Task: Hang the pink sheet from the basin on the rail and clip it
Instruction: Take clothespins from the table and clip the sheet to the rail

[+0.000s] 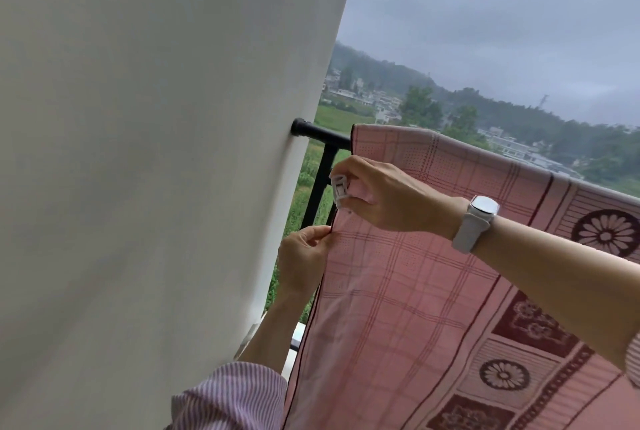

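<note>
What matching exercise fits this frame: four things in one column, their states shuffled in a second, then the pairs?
Things:
1. pink sheet
2. white clip
3. black rail
4. white watch

States:
A. worn on the right wrist
B. fixed to the white wall
C. draped over the rail
D. pinched in the right hand

Pairs: 1-C, 2-D, 3-B, 4-A. The left hand pinches the sheet's edge.

White wall [156,152] close beside sheet edge [323,273]; narrow gap; black rail post [320,183] inside.
</note>
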